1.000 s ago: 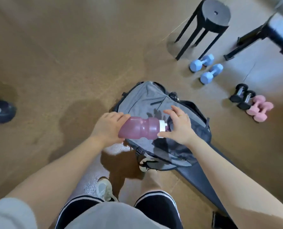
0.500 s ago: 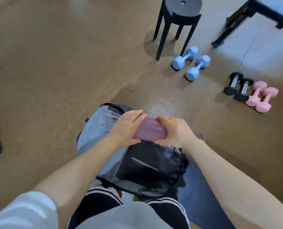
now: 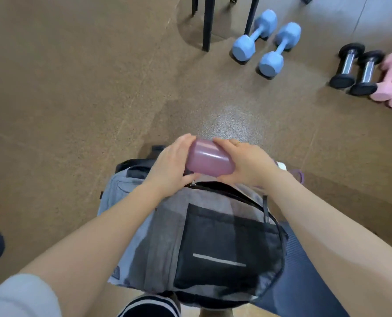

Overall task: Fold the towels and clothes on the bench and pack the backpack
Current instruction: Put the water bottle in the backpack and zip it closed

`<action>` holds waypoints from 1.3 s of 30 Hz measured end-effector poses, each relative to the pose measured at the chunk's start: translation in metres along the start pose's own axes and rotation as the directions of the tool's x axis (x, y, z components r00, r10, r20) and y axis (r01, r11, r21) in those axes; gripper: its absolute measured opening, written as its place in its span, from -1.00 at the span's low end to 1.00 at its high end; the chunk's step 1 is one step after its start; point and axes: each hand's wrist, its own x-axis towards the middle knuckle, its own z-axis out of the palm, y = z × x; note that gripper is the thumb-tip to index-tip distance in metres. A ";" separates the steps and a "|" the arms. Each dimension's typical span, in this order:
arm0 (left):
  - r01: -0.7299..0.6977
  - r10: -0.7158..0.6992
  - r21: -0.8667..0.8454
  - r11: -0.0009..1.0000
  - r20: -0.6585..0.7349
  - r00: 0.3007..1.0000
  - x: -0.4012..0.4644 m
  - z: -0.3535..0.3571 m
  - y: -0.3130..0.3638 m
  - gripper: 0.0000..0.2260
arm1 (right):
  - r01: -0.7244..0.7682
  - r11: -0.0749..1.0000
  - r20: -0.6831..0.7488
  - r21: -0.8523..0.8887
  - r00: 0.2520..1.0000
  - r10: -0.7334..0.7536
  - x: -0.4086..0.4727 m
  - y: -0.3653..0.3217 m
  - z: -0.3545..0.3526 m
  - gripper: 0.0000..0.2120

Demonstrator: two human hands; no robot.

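Head view, hands still gripping bottle, backpack nearer

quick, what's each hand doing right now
Left hand: closed on the base end of the purple bottle, above the backpack.
Right hand: closed on the same bottle, nearer its cap end.
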 end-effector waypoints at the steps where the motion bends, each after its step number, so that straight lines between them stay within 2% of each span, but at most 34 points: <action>1: 0.064 -0.064 -0.003 0.998 0.020 0.998 0.008 0.003 -0.007 -0.31 | -0.052 0.999 -0.007 -0.011 0.999 0.052 0.008 0.009 0.002 -0.12; 4: 0.224 -0.225 0.021 0.974 0.135 0.965 0.029 0.014 -0.028 -0.60 | -0.166 0.985 0.057 -0.037 0.984 0.168 0.028 0.028 0.018 -0.13; 8: 0.293 -0.329 0.159 0.943 0.294 0.898 0.047 0.028 -0.045 -0.76 | -0.208 0.978 0.266 0.021 0.944 0.195 0.046 0.039 0.052 -0.08; 11: 0.319 -0.415 0.287 0.903 0.396 0.819 0.046 0.035 -0.050 -0.67 | -0.221 0.968 0.371 0.117 0.914 0.164 0.038 0.037 0.073 -0.09; 15: 0.363 -0.481 0.332 0.871 0.419 0.770 0.035 0.046 -0.038 -0.37 | -0.165 0.985 0.351 0.049 0.926 0.138 0.015 0.022 0.095 -0.14; 17: 0.375 -0.503 0.349 0.859 0.435 0.747 0.032 0.051 -0.030 -0.29 | -0.173 0.984 0.374 0.052 0.917 0.141 0.013 0.021 0.098 -0.15; 21: 0.394 -0.515 0.336 0.855 0.458 0.725 0.026 0.052 -0.032 -0.26 | -0.222 0.966 0.438 0.131 0.887 0.145 0.016 0.025 0.098 -0.15; 24: 0.501 -0.570 0.273 0.821 0.447 0.689 0.018 0.052 -0.033 -0.38 | -0.237 0.952 0.431 0.192 0.892 0.135 0.015 0.027 0.097 -0.16; 27: 0.572 -0.608 0.210 0.792 0.347 0.714 0.014 0.053 -0.034 -0.56 | -0.226 0.959 0.334 0.169 0.929 0.160 0.009 0.024 0.097 -0.20; 32: 0.632 -0.619 0.030 0.774 0.248 0.746 0.021 0.050 -0.035 -0.56 | -0.268 0.955 0.234 0.125 0.944 0.234 0.002 0.014 0.105 -0.23; 34: 0.609 -0.583 -0.082 0.789 0.214 0.784 0.021 0.047 -0.035 -0.67 | -0.272 0.953 0.220 0.132 0.946 0.239 0.000 0.015 0.106 -0.23; 37: 0.580 -0.511 -0.298 0.758 0.281 0.813 0.012 0.035 -0.044 -0.72 | -0.264 0.950 0.225 0.164 0.948 0.225 -0.004 0.020 0.105 -0.24; 39: 0.496 -0.404 -0.259 0.829 0.337 0.851 0.010 0.026 -0.051 -0.64 | -0.263 0.948 0.250 0.177 0.944 0.215 -0.002 0.022 0.105 -0.24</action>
